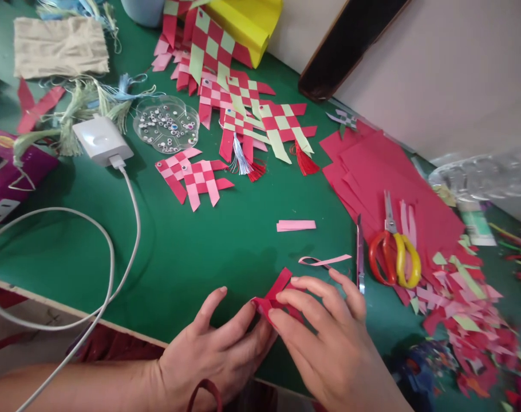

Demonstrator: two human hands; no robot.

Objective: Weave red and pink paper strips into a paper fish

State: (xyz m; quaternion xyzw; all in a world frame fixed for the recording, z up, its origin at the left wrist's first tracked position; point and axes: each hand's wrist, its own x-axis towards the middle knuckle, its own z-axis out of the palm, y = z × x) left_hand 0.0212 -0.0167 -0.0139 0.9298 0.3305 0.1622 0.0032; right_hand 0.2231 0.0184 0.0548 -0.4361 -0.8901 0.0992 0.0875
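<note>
Near the table's front edge, my left hand (224, 343) and my right hand (329, 326) meet around red paper strips (281, 283). The strips are folded and crossed, with one end pointing up and away. Thumb and fingers of my right hand pinch them from the right. My left fingertips grip the left end, partly hidden. Just beyond my right fingers lies a looped pink paper strip (329, 261). A flat folded pink strip (296, 225) rests farther back. Woven red and pink paper fish (200, 177) lie farther back to the left.
Right of my hands are tweezers (360, 252), scissors (389, 246), red paper sheets (385, 171) and a heap of paper scraps (466, 320). A box of googly eyes (166, 123) sits at the back left. A white charger (102, 139) trails its cable (134, 229) across the left side.
</note>
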